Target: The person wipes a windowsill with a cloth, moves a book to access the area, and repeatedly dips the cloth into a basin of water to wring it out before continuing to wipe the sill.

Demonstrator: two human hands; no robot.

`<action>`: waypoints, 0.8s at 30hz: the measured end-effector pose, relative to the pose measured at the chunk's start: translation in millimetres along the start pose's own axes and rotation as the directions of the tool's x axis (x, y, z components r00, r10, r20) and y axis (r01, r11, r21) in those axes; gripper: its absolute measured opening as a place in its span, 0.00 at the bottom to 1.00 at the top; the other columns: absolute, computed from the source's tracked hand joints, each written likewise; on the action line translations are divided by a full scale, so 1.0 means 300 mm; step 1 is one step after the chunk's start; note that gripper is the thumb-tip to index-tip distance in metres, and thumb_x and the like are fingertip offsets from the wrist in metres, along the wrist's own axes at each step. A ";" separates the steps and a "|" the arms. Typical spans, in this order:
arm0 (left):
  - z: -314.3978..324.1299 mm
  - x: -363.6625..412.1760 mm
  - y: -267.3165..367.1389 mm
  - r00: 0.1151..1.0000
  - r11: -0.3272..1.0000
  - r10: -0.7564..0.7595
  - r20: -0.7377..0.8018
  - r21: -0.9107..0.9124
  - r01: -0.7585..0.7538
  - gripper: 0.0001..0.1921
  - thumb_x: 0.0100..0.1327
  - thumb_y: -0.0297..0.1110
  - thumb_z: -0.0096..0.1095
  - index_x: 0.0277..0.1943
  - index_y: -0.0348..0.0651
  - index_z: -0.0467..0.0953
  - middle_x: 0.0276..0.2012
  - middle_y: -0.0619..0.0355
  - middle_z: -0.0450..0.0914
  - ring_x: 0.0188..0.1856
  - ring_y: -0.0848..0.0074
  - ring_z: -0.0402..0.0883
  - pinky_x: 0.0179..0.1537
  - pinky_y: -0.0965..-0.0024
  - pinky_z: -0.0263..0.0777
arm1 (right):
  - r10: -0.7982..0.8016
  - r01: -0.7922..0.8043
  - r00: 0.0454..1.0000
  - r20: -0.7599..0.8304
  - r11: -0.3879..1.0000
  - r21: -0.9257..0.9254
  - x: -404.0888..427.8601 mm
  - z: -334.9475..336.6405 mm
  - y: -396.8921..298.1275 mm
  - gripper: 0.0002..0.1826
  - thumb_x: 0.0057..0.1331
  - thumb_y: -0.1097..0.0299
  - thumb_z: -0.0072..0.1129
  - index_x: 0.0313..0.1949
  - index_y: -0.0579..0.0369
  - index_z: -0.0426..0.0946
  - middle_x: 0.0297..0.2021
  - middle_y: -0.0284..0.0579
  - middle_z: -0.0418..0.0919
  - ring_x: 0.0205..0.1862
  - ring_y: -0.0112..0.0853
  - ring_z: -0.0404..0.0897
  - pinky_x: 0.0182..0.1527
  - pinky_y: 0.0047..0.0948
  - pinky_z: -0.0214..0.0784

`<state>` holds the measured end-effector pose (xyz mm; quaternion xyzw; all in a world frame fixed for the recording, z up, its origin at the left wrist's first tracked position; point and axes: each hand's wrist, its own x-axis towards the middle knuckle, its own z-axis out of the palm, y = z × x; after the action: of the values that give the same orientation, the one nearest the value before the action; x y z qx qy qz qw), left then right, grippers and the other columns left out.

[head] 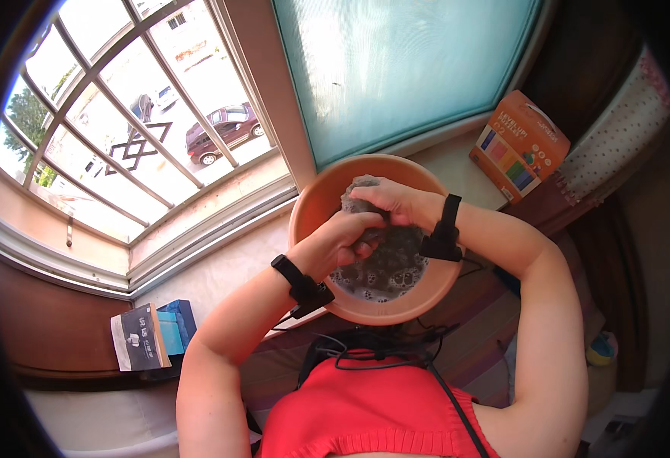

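Both of my hands are over an orange plastic basin (395, 312) on the windowsill. My left hand (353, 236) grips the lower part of a wet grey cloth (353, 200), thumb on top. Close beside it, my right hand (389, 200) clasps the cloth's upper part, which is bunched up. The hands nearly touch, and the cloth between them is partly hidden by my fingers. Beneath them lies murky grey water (389, 269) with soap bubbles along its near edge. A black strap with a small box is on each of my wrists.
An orange puzzle box (521, 146) stands on the sill (455, 157) to the right. Books (152, 338) lie at the left. Beyond the basin are a frosted window pane (392, 74) and metal window bars (157, 63). Black cables (381, 366) cross before my red top.
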<state>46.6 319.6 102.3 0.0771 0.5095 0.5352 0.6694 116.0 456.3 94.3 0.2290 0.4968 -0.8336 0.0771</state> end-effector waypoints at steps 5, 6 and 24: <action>0.029 -0.007 0.009 0.997 0.989 -0.022 -0.080 0.146 0.033 0.05 0.64 0.27 0.62 0.39 0.43 0.73 0.24 0.60 0.73 0.16 0.79 0.68 0.13 0.79 0.56 | -0.039 0.038 0.999 -0.018 0.997 -0.062 -0.006 0.001 0.002 0.07 0.70 0.70 0.54 0.46 0.55 0.77 0.40 0.42 0.81 0.42 0.31 0.80 0.44 0.35 0.76; 0.030 -0.007 0.008 0.994 0.981 -0.024 -0.102 0.187 0.042 0.04 0.63 0.28 0.62 0.39 0.44 0.73 0.23 0.61 0.73 0.15 0.79 0.68 0.12 0.78 0.56 | -0.063 0.060 0.998 -0.024 0.992 -0.108 0.003 -0.003 0.004 0.07 0.69 0.71 0.54 0.44 0.55 0.77 0.40 0.42 0.80 0.41 0.31 0.80 0.43 0.34 0.75; 0.092 -0.026 -0.006 0.668 0.640 0.699 -0.257 0.642 -0.423 0.16 0.52 0.37 0.75 0.36 0.36 0.76 0.23 0.58 0.76 0.19 0.77 0.75 0.17 0.74 0.64 | -0.081 0.040 0.966 -0.247 0.985 -0.166 -0.048 0.044 -0.075 0.09 0.66 0.69 0.56 0.44 0.58 0.77 0.37 0.46 0.81 0.40 0.35 0.80 0.44 0.38 0.75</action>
<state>69.5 324.8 118.8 0.2825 0.7336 0.5599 0.2618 116.7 454.5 123.9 0.3112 0.5744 -0.7571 0.0057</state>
